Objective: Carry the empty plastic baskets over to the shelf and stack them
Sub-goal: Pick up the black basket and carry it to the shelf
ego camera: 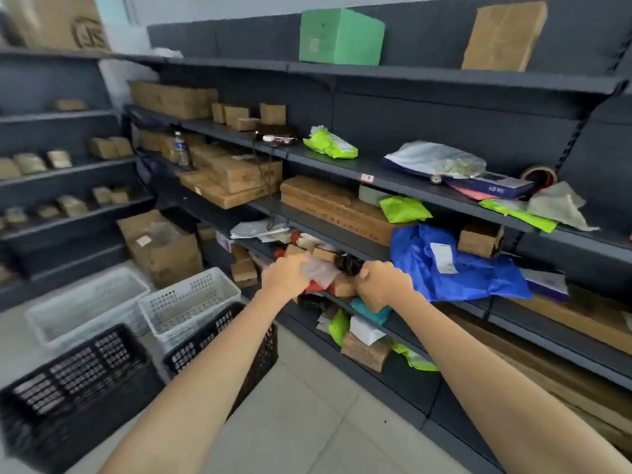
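Note:
Four empty plastic baskets stand on the floor at the left. Two are white, one at the far left (85,304) and one beside it (191,299). In front of them stand two black ones, the near one (73,374) and another (254,340) partly behind my left forearm. Both hands are away from the baskets, up at the middle shelf (362,249). My left hand (285,277) is closed on a clear plastic packet (319,270) in a heap of small parcels. My right hand (381,278) is curled into the same heap; what it holds is hidden.
Dark metal shelving runs along the right and back, loaded with cardboard boxes, green bags (330,145) and a blue bag (455,265). An open cardboard box (164,248) sits on the floor behind the white baskets. Pale tiled floor (307,415) lies below my arms.

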